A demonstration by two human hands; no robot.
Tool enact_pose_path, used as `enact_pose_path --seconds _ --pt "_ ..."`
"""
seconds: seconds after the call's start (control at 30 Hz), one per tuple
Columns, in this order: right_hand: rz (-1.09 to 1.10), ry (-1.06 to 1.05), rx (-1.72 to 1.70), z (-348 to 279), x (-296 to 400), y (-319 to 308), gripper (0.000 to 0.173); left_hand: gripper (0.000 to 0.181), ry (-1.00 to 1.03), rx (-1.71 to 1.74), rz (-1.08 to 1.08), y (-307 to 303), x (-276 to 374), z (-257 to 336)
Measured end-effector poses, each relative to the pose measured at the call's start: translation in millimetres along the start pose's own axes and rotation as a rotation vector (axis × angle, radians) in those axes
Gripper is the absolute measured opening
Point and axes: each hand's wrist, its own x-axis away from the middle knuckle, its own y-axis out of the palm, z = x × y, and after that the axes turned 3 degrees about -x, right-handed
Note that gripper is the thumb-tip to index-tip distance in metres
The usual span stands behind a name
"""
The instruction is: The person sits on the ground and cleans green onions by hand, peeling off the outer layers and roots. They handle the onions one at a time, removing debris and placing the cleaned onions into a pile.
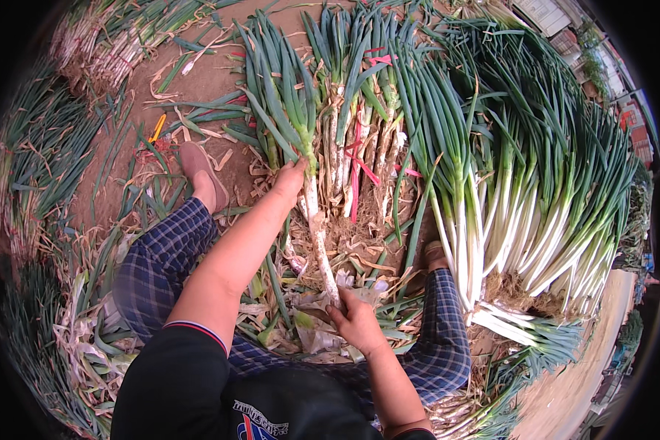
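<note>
A long green onion stalk (320, 242) with a dirty white shank hangs between my hands, root end towards me. My left hand (292, 179) is closed round it where the white turns to green. Its leaves (289, 99) fan out away from me. Near the root end, the thumb and fingers of my right hand (358, 320) pinch the shank. Behind it lie unpeeled green onions (335, 146) with dry brown skins, beside a red plastic ribbon (356, 165). Close on the right rests a large pile of green onions with clean white shanks (520, 220).
Peeled skins and leaf scraps (319, 330) cover the ground between my legs. A yellow-handled tool (157, 128) lies by my left shoe (201, 170). Tied onion bundles (113, 60) lie at the far left, and more onions (38, 154) line the left side.
</note>
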Motion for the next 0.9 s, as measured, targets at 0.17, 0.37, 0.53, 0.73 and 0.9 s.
enact_pose_path --seconds 0.17,0.37,0.53,0.73,0.9 --pt "0.084 -0.077 0.137 20 7 8 0.041 0.029 -0.083 0.281 0.026 -22 38 -37" --pt "0.147 -0.083 0.165 10 -34 6 0.041 0.016 -0.179 -0.443 -0.426 -1 157 -83" --pt "0.078 -0.054 0.253 17 -45 -5 0.035 0.025 -0.058 -1.032 -1.14 -5 239 -152" --pt "0.118 -0.064 0.33 7 -26 -1 0.036 0.046 -0.003 -0.505 -0.155 -26 148 -68" --pt "0.104 -0.108 0.166 -5 7 29 0.047 0.024 -0.18 0.174 -0.106 -14 90 -35"
